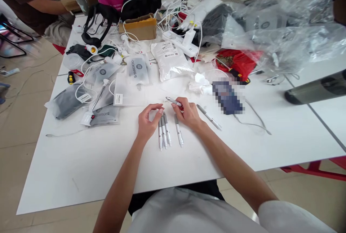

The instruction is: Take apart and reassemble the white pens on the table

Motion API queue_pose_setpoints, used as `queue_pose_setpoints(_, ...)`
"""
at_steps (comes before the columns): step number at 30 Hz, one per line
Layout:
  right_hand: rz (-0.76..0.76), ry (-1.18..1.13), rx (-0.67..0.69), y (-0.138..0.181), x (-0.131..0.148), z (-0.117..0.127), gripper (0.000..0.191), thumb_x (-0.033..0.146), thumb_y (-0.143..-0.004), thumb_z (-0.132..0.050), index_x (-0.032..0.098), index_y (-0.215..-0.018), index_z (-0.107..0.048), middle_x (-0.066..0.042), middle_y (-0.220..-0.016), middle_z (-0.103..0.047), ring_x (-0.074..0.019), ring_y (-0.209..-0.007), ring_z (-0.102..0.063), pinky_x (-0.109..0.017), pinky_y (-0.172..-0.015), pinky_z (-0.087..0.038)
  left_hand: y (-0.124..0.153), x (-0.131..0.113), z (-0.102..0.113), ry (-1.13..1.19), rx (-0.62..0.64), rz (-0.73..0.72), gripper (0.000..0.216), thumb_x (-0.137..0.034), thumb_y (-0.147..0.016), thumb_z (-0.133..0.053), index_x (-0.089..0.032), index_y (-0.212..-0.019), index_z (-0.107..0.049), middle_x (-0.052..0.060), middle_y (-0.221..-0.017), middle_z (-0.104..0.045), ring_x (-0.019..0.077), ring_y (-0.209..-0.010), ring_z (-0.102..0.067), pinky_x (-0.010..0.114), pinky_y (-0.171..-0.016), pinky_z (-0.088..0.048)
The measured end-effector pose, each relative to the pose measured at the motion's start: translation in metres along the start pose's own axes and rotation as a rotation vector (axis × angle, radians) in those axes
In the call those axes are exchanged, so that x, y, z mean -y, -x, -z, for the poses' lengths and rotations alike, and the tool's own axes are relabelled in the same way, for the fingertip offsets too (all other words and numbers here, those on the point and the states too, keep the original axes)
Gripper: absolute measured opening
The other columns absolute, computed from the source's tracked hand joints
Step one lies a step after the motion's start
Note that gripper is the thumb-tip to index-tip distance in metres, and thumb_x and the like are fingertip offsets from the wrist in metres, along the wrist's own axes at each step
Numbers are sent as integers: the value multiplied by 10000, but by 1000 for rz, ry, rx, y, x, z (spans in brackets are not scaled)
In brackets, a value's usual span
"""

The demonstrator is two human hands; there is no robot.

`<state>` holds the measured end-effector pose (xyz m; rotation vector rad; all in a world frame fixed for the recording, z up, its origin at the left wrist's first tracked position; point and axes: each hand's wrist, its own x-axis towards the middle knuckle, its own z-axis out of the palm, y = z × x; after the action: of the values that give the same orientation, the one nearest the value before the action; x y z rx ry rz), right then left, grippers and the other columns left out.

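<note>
- The left hand (147, 121) rests on the white tabletop (81, 164), fingers curled and half closed, their tips touching the upper ends of three white-and-grey pens (164, 132) that lie side by side, touching one another and pointing toward the person.
- The right hand (189, 113) is closed around a fifth pen-like piece (173, 101), pinched between thumb and fingers and raised slightly off the tabletop, its tip pointing left and away.
- A fourth pen (178, 131) lies under the right hand's fingers, just beside the row of three but apart from it and roughly parallel.
- One more pen (208, 117) lies to the right of the right hand, slanted and well apart from the row.
- Judged from the layout, three pens are already lined up, one is near its place, one is in hand, and the slanted one remains to be brought over.
- Further back are sealed grey pouches (137, 69), a white foil bag (170, 60), a cardboard box (140, 27), tangled white cables (178, 13) and crumpled clear plastic (286, 27).
- Another person's arm (45, 6) shows at the far left corner.
</note>
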<state>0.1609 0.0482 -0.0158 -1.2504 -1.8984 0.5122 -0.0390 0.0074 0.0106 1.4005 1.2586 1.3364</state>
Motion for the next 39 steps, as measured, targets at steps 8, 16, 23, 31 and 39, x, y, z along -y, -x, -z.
queue_pose_setpoints(8,193,119,-69,-1,-4,-3,309,491,-1109,-443,202,-1111,-550,4,-684,-656,-138,-507,-580,-258,-502,-351,-1,2,0,77,-19,-48,230,-371,-958,-758,-214,-1126,-777,91,-1076,-780,236,-1056,-730,383,-990,-544)
queue_pose_setpoints(16,270,193,-39,0,-1,-2,266,423,-1132,-422,195,-1137,-559,-7,-746,-697,-134,-561,-606,-257,-514,-320,-4,1,7,279,7,18,362,-382,-917,-811,-237,-1247,-775,110,-1203,-798,280,-1255,-704,445,-1178,-464)
queue_pose_setpoints(23,388,275,99,0,5,1,266,356,-1145,-410,193,-1118,-618,-10,-860,-717,-109,-604,-565,-272,-518,-278,-4,-2,4,451,114,132,474,-375,-888,-845,-276,-1341,-750,111,-1399,-729,304,-1409,-618,471,-1224,-458)
queue_pose_setpoints(31,426,295,86,3,6,-8,258,337,-1145,-440,186,-1066,-633,11,-781,-688,-93,-577,-529,-291,-513,-261,-5,6,1,310,-120,164,204,-367,-792,-915,-200,-875,-834,72,-898,-821,223,-854,-775,386,-892,-619)
queue_pose_setpoints(39,471,335,28,0,6,-2,205,304,-1128,-491,177,-1045,-629,13,-795,-698,-91,-593,-541,-280,-522,-293,-5,9,-1,391,-10,144,352,-325,-814,-903,-236,-1133,-782,94,-1154,-791,217,-1056,-739,343,-913,-590)
